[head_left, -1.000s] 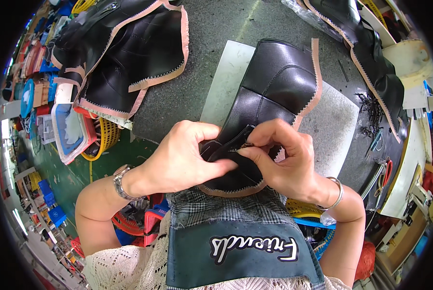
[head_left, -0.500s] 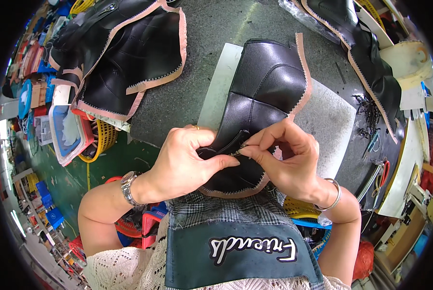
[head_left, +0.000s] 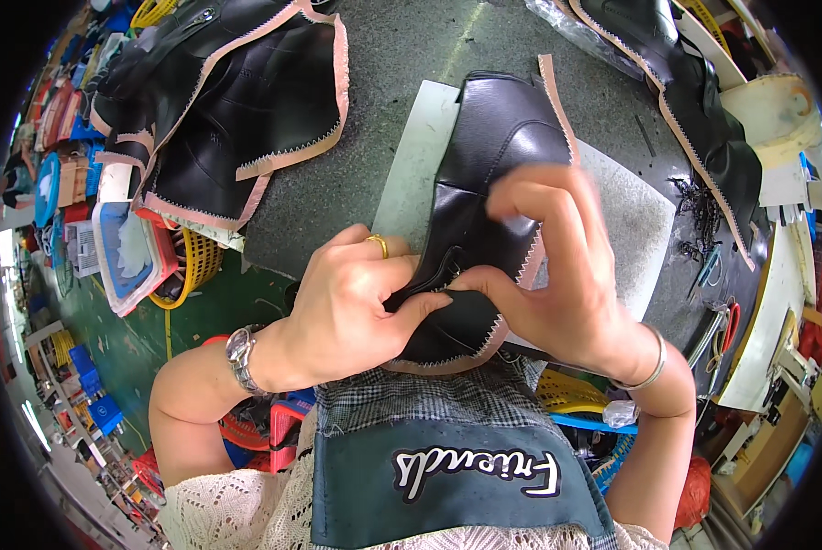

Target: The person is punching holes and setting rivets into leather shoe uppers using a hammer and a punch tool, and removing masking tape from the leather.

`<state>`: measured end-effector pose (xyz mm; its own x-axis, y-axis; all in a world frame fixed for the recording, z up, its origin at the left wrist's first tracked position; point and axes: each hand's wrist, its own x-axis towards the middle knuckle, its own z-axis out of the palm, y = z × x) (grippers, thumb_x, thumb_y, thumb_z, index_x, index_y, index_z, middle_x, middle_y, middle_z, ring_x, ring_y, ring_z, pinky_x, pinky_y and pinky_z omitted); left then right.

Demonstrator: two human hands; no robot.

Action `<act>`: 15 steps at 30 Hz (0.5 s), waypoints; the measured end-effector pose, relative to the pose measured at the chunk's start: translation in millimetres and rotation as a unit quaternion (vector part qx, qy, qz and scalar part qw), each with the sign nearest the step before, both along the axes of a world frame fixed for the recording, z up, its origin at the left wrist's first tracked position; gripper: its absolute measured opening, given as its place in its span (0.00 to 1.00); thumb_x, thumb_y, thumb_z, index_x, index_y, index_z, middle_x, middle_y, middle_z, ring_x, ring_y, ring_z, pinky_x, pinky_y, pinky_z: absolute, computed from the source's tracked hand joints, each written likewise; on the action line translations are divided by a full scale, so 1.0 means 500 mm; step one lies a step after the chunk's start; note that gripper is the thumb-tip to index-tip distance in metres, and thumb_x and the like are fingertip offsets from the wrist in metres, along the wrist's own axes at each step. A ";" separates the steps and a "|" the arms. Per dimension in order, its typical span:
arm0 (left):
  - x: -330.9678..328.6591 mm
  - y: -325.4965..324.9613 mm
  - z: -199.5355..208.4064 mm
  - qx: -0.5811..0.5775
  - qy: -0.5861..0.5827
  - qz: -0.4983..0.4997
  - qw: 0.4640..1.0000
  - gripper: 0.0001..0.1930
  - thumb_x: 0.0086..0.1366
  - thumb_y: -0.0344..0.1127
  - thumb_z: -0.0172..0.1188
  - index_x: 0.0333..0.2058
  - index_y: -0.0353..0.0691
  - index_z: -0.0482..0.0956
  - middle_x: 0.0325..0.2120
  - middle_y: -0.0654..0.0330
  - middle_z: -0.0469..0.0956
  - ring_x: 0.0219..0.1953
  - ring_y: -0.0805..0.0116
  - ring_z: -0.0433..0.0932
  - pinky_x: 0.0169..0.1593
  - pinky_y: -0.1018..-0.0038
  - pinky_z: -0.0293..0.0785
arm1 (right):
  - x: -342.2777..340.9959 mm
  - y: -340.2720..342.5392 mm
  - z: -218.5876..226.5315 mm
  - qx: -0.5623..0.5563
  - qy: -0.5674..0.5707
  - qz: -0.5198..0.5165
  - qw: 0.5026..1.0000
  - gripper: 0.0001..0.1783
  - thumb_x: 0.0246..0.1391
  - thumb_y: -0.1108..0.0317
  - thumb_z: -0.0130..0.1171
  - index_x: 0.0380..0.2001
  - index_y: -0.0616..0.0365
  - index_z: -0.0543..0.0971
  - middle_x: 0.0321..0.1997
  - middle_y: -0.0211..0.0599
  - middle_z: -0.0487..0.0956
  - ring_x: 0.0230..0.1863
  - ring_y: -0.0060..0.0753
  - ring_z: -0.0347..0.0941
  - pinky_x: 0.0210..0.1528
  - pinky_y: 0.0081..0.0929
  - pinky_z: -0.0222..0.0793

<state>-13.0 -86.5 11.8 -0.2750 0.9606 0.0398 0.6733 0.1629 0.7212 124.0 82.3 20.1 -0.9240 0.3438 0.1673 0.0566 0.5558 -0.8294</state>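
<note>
A black leather boot upper [head_left: 493,151] with pink zigzag-cut edging lies in front of me, its lower part bent over the table edge. My left hand [head_left: 351,298] is closed on the left edge of the upper, thumb on top and the other fingers partly hidden behind it. Beside that thumb, a short zipper or slit [head_left: 449,268] shows in the leather. My right hand [head_left: 562,275] has its thumb tip on the leather by this opening. Its other fingers are lifted, spread away from the thumb and blurred, with nothing seen between them.
White boards [head_left: 622,229] lie under the upper on the dark worktable [head_left: 392,55]. More black boot uppers rest at the far left [head_left: 246,101] and far right [head_left: 713,137]. Black thread scraps [head_left: 695,215] and small snips [head_left: 709,266] are at the right. A yellow basket [head_left: 200,266] stands at the left.
My right hand has opened from a pinch at the zipper, its fingers swinging up and away while the thumb stays low. The upper has narrowed and tilted slightly under my left hand.
</note>
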 end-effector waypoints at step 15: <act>-0.006 0.035 0.031 0.043 0.114 -0.033 0.992 0.18 0.40 0.27 0.70 0.36 0.39 0.85 0.21 0.64 0.69 0.24 0.64 0.68 0.34 0.71 0.64 | -0.025 0.040 0.014 0.189 0.053 0.163 0.967 0.19 0.26 0.81 0.63 0.29 0.58 0.76 0.22 0.34 0.73 0.26 0.43 0.73 0.43 0.38 0.69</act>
<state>-16.0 -68.9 27.1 -0.1869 0.9666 0.1756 0.8281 0.0588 0.5575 111.5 102.5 27.0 -0.9436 -0.0660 0.3245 -0.2467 0.7939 -0.5557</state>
